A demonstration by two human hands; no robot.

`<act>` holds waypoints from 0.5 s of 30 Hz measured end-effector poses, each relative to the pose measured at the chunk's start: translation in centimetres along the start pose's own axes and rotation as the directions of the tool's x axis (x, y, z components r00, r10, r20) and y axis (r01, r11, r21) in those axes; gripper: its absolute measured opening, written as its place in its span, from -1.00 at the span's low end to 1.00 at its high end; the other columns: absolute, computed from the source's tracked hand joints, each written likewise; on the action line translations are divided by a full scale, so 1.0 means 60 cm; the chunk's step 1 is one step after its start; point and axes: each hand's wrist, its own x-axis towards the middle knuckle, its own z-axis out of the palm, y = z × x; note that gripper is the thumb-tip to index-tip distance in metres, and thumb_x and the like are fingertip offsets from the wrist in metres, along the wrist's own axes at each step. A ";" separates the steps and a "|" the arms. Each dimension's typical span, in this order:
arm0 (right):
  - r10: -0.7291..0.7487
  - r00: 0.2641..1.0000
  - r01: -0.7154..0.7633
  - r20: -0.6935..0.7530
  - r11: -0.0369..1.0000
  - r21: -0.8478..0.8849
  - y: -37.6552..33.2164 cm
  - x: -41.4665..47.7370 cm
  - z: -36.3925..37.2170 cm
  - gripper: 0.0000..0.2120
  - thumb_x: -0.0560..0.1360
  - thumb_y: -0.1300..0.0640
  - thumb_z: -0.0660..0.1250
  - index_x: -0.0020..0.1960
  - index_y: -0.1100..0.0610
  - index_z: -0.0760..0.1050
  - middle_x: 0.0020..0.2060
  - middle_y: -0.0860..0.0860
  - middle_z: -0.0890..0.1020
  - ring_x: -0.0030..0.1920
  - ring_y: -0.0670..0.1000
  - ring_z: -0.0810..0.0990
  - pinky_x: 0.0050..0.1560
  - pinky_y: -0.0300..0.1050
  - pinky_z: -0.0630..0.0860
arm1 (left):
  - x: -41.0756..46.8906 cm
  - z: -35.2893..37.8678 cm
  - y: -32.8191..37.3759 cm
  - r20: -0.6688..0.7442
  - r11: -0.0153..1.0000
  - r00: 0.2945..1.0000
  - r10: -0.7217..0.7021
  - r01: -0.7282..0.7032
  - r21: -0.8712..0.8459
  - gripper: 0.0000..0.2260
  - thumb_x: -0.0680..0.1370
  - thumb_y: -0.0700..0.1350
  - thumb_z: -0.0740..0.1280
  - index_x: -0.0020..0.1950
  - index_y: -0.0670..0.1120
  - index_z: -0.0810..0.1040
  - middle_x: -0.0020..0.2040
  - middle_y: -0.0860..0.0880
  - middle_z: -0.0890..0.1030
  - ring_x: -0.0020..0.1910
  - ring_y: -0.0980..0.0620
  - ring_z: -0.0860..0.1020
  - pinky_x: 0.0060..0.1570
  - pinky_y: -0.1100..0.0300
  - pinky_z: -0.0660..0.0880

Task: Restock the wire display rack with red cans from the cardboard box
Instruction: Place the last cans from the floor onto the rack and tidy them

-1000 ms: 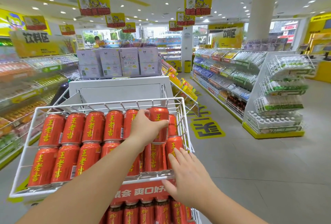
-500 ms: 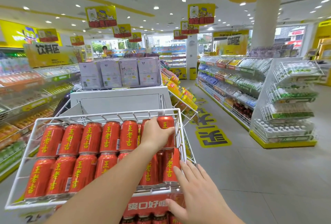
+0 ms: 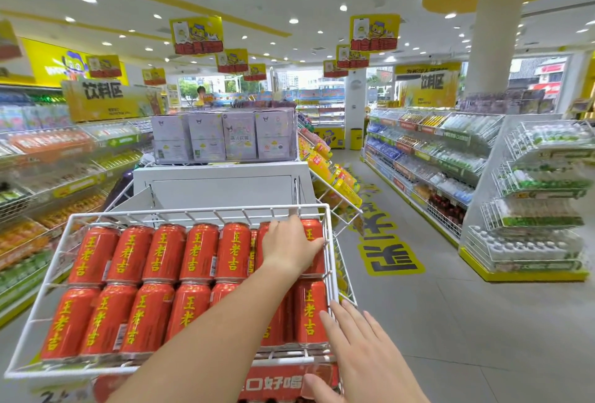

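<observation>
The left hand grips a can at the rack's far right corner. The right hand hovers open at the near right corner, fingers spread.

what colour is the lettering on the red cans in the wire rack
Yellow lettering, running down each red can in the white wire rack; the head view shows it clearly.
</observation>
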 end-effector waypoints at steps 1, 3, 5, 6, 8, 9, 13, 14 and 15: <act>0.001 1.000 -0.001 -0.004 1.000 -0.010 0.003 0.001 0.001 -0.15 0.47 -0.45 -0.16 0.18 0.06 0.68 0.17 0.04 0.69 0.17 0.06 0.68 0.39 -0.08 0.01 | 0.003 -0.001 -0.001 -0.013 0.998 0.999 0.033 -0.032 0.059 -0.33 0.47 0.38 0.35 0.38 -0.08 0.46 0.12 -0.11 0.67 0.28 -0.19 0.51 0.15 0.01 0.48; -0.004 1.000 0.003 -0.015 1.000 -0.021 0.008 0.002 0.003 -0.18 0.48 -0.44 -0.16 0.20 0.06 0.65 0.15 0.05 0.70 0.15 0.05 0.69 0.39 -0.08 0.01 | 0.008 -0.001 -0.004 -0.011 0.984 0.997 0.081 -0.078 0.160 -0.30 0.48 0.41 0.29 0.40 -0.09 0.44 0.09 -0.11 0.67 0.30 -0.19 0.48 0.14 0.01 0.47; -0.024 0.999 0.023 -0.032 0.999 -0.026 0.012 0.004 0.006 -0.23 0.48 -0.43 -0.16 0.27 0.06 0.52 0.14 0.05 0.70 0.15 0.05 0.68 0.39 -0.08 0.01 | 0.009 0.004 -0.008 -0.016 0.969 0.994 0.112 -0.106 0.221 -0.32 0.50 0.41 0.23 0.36 -0.10 0.46 0.07 -0.12 0.68 0.30 -0.18 0.45 0.14 0.00 0.46; -0.036 0.998 0.035 -0.052 0.999 -0.025 0.014 0.004 0.008 -0.26 0.49 -0.43 -0.17 0.28 0.06 0.45 0.13 0.05 0.70 0.18 0.06 0.67 0.39 -0.09 0.01 | 0.007 0.007 -0.011 -0.026 0.966 0.992 0.124 -0.115 0.233 -0.34 0.50 0.41 0.21 0.33 -0.10 0.48 0.08 -0.11 0.67 0.28 -0.18 0.44 0.14 0.00 0.45; -0.047 0.997 0.045 -0.065 0.998 -0.032 0.016 0.006 0.012 -0.28 0.49 -0.44 -0.17 0.28 0.06 0.40 0.14 0.05 0.70 0.24 0.07 0.58 0.38 -0.10 0.01 | 0.005 0.016 -0.018 -0.058 0.966 0.989 0.135 -0.118 0.231 -0.36 0.50 0.42 0.19 0.27 -0.07 0.53 0.14 -0.08 0.63 0.27 -0.16 0.42 0.19 0.00 0.43; -0.048 0.997 0.046 -0.066 0.998 -0.033 0.017 0.007 0.015 -0.28 0.49 -0.44 -0.16 0.28 0.06 0.39 0.15 0.05 0.69 0.24 0.07 0.58 0.38 -0.11 0.02 | 0.005 0.021 -0.021 -0.075 0.965 0.988 0.136 -0.115 0.234 -0.36 0.49 0.43 0.19 0.26 -0.06 0.56 0.17 -0.07 0.59 0.27 -0.15 0.41 0.22 -0.01 0.41; -0.043 0.998 0.042 -0.054 0.999 -0.028 0.018 0.016 0.016 -0.28 0.48 -0.45 -0.15 0.28 0.05 0.39 0.15 0.04 0.69 0.15 0.04 0.69 0.37 -0.12 0.02 | 0.006 0.037 -0.021 -0.124 0.968 0.987 0.099 -0.066 0.242 -0.36 0.47 0.45 0.17 0.20 -0.04 0.60 0.17 -0.08 0.51 0.23 -0.13 0.40 0.24 -0.02 0.35; -0.042 0.997 0.040 -0.060 0.998 -0.038 0.019 0.019 0.020 -0.27 0.48 -0.45 -0.15 0.28 0.05 0.39 0.15 0.04 0.69 0.15 0.04 0.69 0.37 -0.12 0.02 | 0.005 0.039 -0.020 -0.144 0.969 0.985 0.094 -0.058 0.241 -0.37 0.47 0.46 0.17 0.17 -0.03 0.61 0.16 -0.07 0.50 0.22 -0.13 0.40 0.22 -0.04 0.33; -0.031 0.998 0.029 -0.052 0.999 -0.036 0.018 0.021 0.020 -0.27 0.48 -0.45 -0.15 0.28 0.05 0.40 0.16 0.03 0.69 0.15 0.04 0.69 0.38 -0.13 0.02 | 0.005 0.042 -0.021 -0.158 0.970 0.983 0.098 -0.058 0.235 -0.38 0.47 0.46 0.16 0.15 -0.02 0.62 0.17 -0.07 0.50 0.23 -0.13 0.40 0.20 -0.05 0.30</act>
